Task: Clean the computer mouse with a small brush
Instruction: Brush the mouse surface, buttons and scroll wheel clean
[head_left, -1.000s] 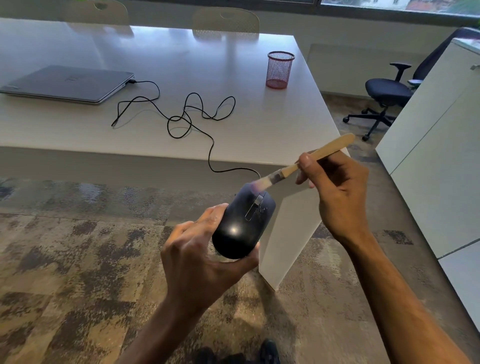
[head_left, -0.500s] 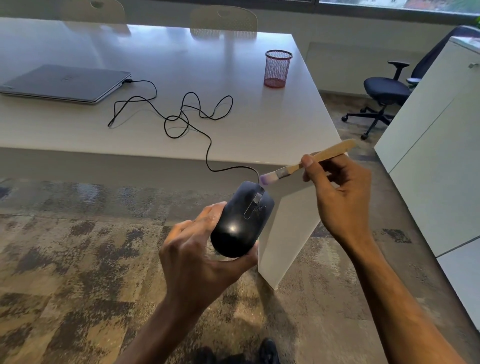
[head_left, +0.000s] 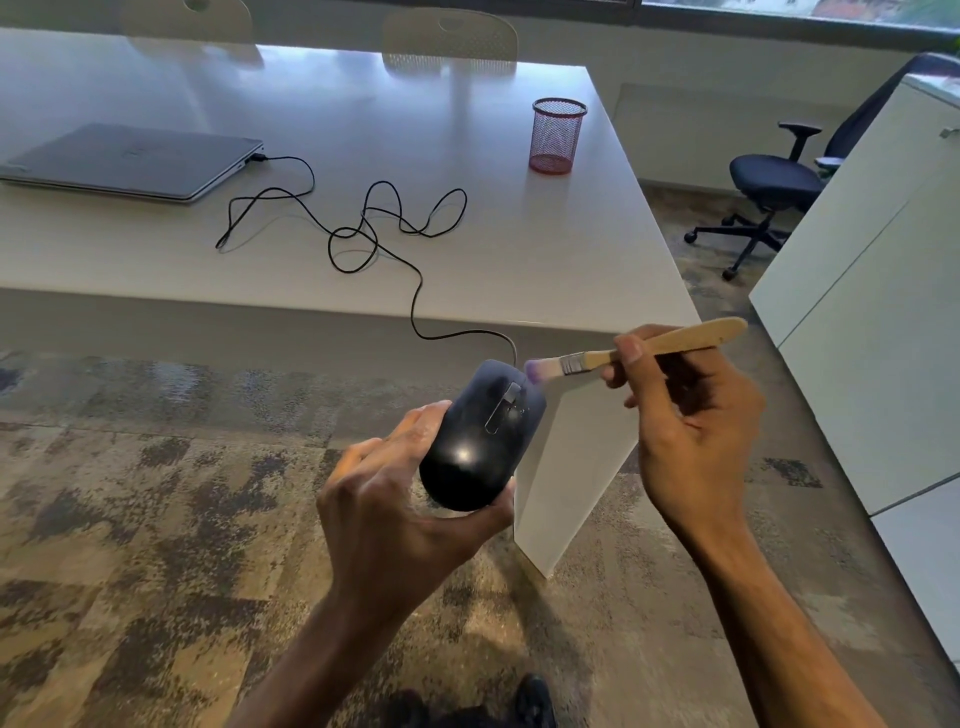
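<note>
A black wired computer mouse is held in the air in front of the table's corner, top side facing me, scroll wheel up. My left hand grips it from below and from the left. My right hand pinches a small brush with a pale wooden handle and a metal ferrule. The purple-tinted bristles touch the mouse's front right edge. The mouse's black cable runs up over the table edge and lies in loops on the tabletop.
A white table stands ahead, with a shut grey laptop at the left and a red mesh pen cup at the right. A dark office chair and white cabinets stand to the right. Patterned carpet lies below.
The brush tip has moved from the mouse's top front, near the wheel, out to its front right edge. The handle has dropped to a flatter angle. My left hand keeps the mouse almost still.
</note>
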